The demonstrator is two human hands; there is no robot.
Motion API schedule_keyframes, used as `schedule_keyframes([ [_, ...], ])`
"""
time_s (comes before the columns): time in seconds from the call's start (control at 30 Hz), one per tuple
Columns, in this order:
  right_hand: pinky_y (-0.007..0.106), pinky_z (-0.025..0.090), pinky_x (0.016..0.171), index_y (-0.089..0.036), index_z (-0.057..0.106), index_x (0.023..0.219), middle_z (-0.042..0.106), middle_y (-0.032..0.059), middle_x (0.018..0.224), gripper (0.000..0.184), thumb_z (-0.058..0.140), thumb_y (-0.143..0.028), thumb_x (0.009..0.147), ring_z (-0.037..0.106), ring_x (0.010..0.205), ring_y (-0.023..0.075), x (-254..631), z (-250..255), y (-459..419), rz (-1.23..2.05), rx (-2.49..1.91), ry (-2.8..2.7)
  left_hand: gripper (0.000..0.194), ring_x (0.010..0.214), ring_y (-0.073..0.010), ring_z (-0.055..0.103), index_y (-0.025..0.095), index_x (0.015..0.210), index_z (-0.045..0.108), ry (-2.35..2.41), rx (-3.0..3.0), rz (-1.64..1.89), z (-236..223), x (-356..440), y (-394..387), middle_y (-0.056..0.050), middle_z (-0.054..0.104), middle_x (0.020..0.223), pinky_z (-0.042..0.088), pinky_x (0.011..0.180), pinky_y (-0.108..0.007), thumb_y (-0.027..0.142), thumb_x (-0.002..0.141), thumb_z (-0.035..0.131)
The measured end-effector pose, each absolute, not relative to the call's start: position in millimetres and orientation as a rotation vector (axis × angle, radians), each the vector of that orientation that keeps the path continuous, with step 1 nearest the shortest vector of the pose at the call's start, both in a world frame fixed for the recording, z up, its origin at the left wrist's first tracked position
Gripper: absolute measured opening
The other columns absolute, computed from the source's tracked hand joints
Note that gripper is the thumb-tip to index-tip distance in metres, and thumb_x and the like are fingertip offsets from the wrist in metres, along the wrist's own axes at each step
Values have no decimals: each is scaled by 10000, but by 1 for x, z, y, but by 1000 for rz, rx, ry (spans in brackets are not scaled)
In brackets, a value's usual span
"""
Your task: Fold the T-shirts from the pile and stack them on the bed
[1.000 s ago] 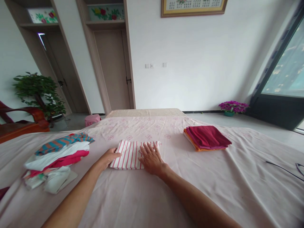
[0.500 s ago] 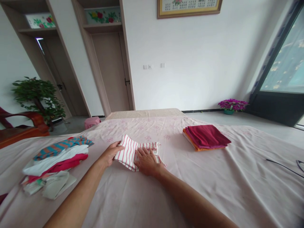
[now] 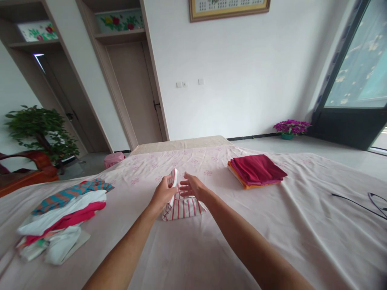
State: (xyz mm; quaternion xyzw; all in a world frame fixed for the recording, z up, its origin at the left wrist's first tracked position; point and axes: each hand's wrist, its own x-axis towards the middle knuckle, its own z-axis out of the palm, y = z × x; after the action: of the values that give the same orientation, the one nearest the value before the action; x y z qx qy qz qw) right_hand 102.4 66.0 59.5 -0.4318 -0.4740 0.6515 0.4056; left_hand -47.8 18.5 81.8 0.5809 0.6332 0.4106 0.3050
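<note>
A white shirt with red stripes (image 3: 185,210) lies partly folded on the pale pink bedsheet (image 3: 169,251). My left hand (image 3: 163,191) grips its left end and holds that folded part raised off the sheet. Just above the shirt's right part is my right hand (image 3: 193,187), open, with fingers apart and pointing toward the raised fold. Whether its fingertips touch the fabric I cannot tell. The hands partly hide the middle of the shirt.
A loose heap of clothes (image 3: 63,221) lies at the left. To the right is a neat stack of folded red and orange clothes (image 3: 258,171). Dark-framed glasses (image 3: 373,207) rest at the far right. A pink stool (image 3: 114,159) stands beyond the sheet's left edge.
My left hand has lifted the shirt's left end and brought it rightward. My right hand has come up from pressing flat on the shirt. The view has shifted slightly.
</note>
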Motion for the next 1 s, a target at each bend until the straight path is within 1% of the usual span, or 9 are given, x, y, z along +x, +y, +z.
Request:
schedule_keyframes([
  [0.07, 369, 580, 663, -161, 556, 1119, 653, 126, 998, 445, 439, -534, 907, 666, 751, 186, 106, 60, 73, 1656, -1085, -1239, 661, 819, -185, 647, 164, 1343, 452, 1712, 1626, 1066, 74, -33, 16, -62, 678, 957, 466, 720, -277, 152, 701, 611],
  [0.17, 300, 552, 602, -143, 619, 957, 643, 58, 749, 266, 568, -373, 832, 637, 639, 166, 105, 55, 83, 1466, -1202, -1439, 640, 901, -180, 640, 184, 1355, 435, 1711, 1780, 1031, 64, -14, 2, -67, 673, 1014, 467, 791, -279, 131, 733, 578],
  [0.23, 272, 519, 556, -137, 640, 916, 614, 30, 666, 197, 614, -261, 765, 603, 577, 154, 102, 49, 88, 1345, -1289, -1485, 626, 1001, -201, 615, 180, 1363, 426, 1768, 1963, 1012, 60, -6, -15, -91, 649, 1108, 454, 861, -304, 164, 757, 581],
  [0.3, 253, 487, 538, -143, 658, 931, 610, 18, 649, 208, 613, -207, 738, 580, 552, 143, 101, 43, 93, 1257, -1341, -1511, 636, 1104, -253, 559, 183, 1367, 434, 1898, 2212, 946, 57, -1, -34, -113, 610, 1190, 415, 938, -369, 237, 760, 617],
  [0.4, 232, 462, 568, -167, 676, 987, 650, 23, 710, 250, 593, -186, 751, 594, 602, 141, 103, 39, 98, 1119, -1388, -1573, 594, 1111, -290, 526, 204, 1335, 483, 2043, 2486, 742, 53, -1, -55, -107, 612, 1151, 371, 953, -424, 263, 762, 627],
  [0.5, 232, 458, 625, -184, 682, 1037, 693, 42, 806, 268, 583, -218, 791, 624, 698, 158, 108, 40, 101, 998, -1429, -1639, 418, 1025, -264, 556, 205, 1227, 559, 1999, 2591, 611, 48, -4, -54, -89, 637, 1050, 385, 882, -397, 184, 809, 556],
  [0.6, 245, 463, 696, -189, 680, 1090, 715, 62, 909, 292, 555, -258, 835, 644, 803, 179, 113, 41, 102, 883, -1485, -1696, 275, 968, -254, 572, 204, 1095, 610, 1916, 2638, 634, 42, -4, -42, -82, 643, 990, 395, 831, -377, 157, 843, 510],
  [0.8, 285, 447, 843, -188, 653, 1161, 691, 96, 1134, 334, 467, -270, 896, 630, 1021, 214, 126, 39, 103, 695, -1636, -1798, 239, 866, -215, 576, 231, 1037, 651, 1839, 2638, 724, 34, 11, -33, -69, 626, 894, 407, 795, -344, 187, 906, 457],
  [1.0, 373, 409, 946, -197, 526, 1340, 582, 150, 1306, 436, 423, -239, 918, 551, 1173, 265, 135, 40, 93, 475, -1777, -1895, 267, 923, -214, 570, 244, 1095, 654, 1712, 2633, 674, 32, 21, -41, -61, 612, 921, 445, 829, -333, 176, 902, 483],
])
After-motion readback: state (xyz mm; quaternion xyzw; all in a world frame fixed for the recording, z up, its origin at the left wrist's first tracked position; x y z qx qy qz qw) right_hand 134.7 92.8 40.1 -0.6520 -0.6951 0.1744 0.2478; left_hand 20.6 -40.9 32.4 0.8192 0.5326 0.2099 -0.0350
